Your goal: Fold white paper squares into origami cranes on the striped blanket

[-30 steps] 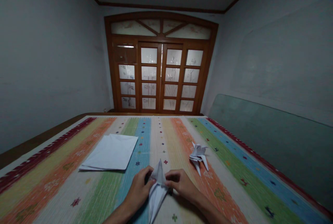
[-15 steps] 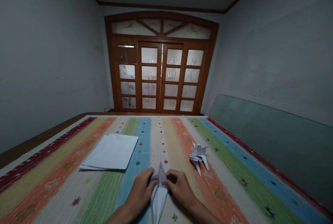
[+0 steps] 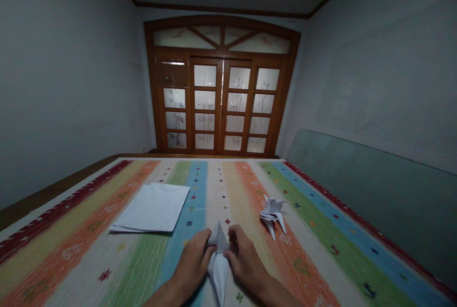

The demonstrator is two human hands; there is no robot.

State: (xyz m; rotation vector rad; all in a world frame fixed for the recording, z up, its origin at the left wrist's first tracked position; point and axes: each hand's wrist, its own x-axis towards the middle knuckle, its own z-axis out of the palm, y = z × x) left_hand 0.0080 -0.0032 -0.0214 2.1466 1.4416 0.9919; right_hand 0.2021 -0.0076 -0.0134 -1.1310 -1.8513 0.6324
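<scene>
Hands: left hand [image 3: 193, 262] and right hand [image 3: 246, 265] pinching folded paper [image 3: 218, 262] between them.
Finished: paper bird [image 3: 273, 214] beyond right hand.
Unfolded: paper sheets [image 3: 152, 208] beyond left hand.

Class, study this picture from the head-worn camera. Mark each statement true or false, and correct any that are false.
1. The left hand and right hand both grip a folded white paper piece. True.
2. Another folded paper figure lies on the striped cloth to the right of the hands, touching neither. True.
3. The flat white paper sheets lie to the right of the hands. False: they lie to the left.
4. The right hand holds scissors. False: it holds only the folded paper.
5. The double doors at the far end are solid wood. False: they have wooden frames with frosted glass panes.
</scene>
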